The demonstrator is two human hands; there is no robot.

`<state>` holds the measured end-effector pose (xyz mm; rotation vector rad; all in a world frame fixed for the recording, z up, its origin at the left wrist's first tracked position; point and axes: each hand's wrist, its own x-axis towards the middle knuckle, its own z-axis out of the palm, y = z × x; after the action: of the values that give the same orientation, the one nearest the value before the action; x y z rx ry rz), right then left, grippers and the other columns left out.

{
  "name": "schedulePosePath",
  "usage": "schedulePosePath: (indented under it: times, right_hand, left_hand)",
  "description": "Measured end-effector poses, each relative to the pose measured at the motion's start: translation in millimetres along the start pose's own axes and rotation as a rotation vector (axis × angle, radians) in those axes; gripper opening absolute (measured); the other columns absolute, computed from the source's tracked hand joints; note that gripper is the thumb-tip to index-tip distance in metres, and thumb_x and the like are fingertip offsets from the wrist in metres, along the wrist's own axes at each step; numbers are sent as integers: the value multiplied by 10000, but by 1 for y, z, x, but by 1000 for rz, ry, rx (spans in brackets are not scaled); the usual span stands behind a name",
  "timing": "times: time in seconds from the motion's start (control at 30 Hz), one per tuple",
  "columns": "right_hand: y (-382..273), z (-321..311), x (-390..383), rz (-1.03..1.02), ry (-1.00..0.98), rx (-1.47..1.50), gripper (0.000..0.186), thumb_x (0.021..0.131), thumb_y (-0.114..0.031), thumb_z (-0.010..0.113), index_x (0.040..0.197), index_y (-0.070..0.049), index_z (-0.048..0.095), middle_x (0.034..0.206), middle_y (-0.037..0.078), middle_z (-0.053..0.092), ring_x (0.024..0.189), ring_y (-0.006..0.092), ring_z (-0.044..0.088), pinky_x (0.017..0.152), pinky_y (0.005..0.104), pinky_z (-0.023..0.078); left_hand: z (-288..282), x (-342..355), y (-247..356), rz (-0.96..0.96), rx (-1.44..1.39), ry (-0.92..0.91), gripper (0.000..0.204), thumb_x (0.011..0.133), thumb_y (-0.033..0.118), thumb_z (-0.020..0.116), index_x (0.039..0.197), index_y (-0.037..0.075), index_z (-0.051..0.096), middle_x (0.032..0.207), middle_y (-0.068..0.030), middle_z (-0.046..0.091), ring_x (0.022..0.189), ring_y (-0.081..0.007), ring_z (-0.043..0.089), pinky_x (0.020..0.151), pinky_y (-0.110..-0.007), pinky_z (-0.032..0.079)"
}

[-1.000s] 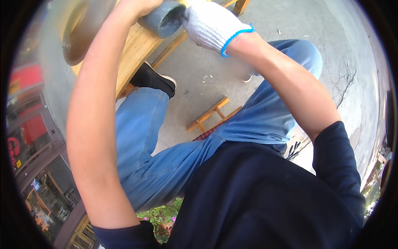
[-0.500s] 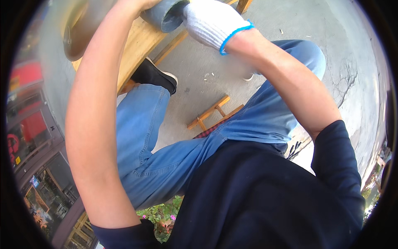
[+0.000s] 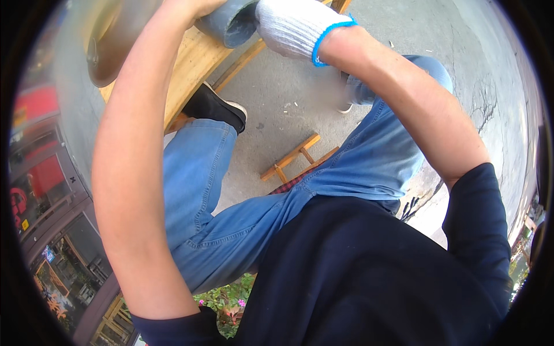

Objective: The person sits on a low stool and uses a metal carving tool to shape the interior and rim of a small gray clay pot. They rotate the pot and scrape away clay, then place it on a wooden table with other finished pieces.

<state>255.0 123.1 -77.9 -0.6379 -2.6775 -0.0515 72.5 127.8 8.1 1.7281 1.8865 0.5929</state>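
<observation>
At the upper edge, my bare left hand (image 3: 196,6) lies against a grey-blue hollow cylinder (image 3: 234,36); the picture edge cuts off most of its fingers. The cylinder's round mouth faces right and looks dark inside. My right hand (image 3: 294,27), in a white knitted glove with a blue cuff, is closed at that mouth. Its fingertips and whatever they grip are hidden. Under the cylinder is a light wooden bench (image 3: 196,60). A rounded grey-brown vessel (image 3: 107,57), partly blurred, stands at the bench's left end, behind my left forearm.
My jeans-clad legs (image 3: 199,167) spread to either side of a low wooden stool frame (image 3: 291,155). A black shoe (image 3: 213,109) sits beside the bench. Grey concrete floor (image 3: 271,109) lies between. Flowering plants (image 3: 234,303) are below, and glazed doors (image 3: 63,242) line the left.
My gloved right hand has shifted slightly up, and its forearm and elbow have swung a little right. My left hand and the cylinder stay almost in place.
</observation>
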Motion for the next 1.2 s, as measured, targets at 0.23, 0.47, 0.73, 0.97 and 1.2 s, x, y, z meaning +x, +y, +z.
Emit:
schedulePosePath:
  times: [0.23, 0.47, 0.73, 0.97, 1.2]
  right_hand:
    - [9, 12, 18, -169, -93, -171, 254, 846, -160, 557, 739, -10, 731, 694, 219, 673, 586, 350, 637, 587, 446, 516]
    - [36, -25, 38, -408, -487, -24, 196, 891, -133, 602, 888, -22, 763, 766, 224, 712, 689, 333, 715, 640, 426, 577]
    - [-31, 0, 9, 235, -25, 125, 203, 915, -117, 603, 947, 20, 749, 836, 248, 733, 731, 371, 744, 705, 444, 613]
    - [0, 15, 4, -78, 12, -225, 261, 868, -144, 546, 797, 19, 737, 700, 222, 673, 563, 340, 617, 562, 448, 497]
    - [11, 11, 23, -381, -277, -418, 226, 800, -187, 599, 681, -53, 736, 622, 169, 653, 513, 285, 574, 506, 419, 448]
  left_hand:
    - [-11, -10, 1, -47, 26, 6, 648, 698, 326, 885, 1157, -96, 708, 1108, -258, 740, 1010, -318, 724, 892, -378, 569]
    - [-9, -4, -2, -93, 70, -1, 697, 693, 358, 891, 1190, -90, 695, 1140, -262, 731, 1029, -322, 721, 905, -381, 567]
    - [-12, -8, -14, -67, 165, 69, 692, 691, 353, 898, 1202, -70, 698, 1158, -254, 730, 1060, -318, 713, 953, -371, 548]
    - [1, 10, -15, -24, 46, 1, 643, 680, 320, 896, 1172, -54, 718, 1123, -235, 744, 1028, -302, 720, 919, -372, 557]
    - [-12, -2, -8, -63, 20, -3, 633, 675, 310, 903, 1155, -61, 722, 1094, -225, 751, 982, -290, 730, 882, -370, 571]
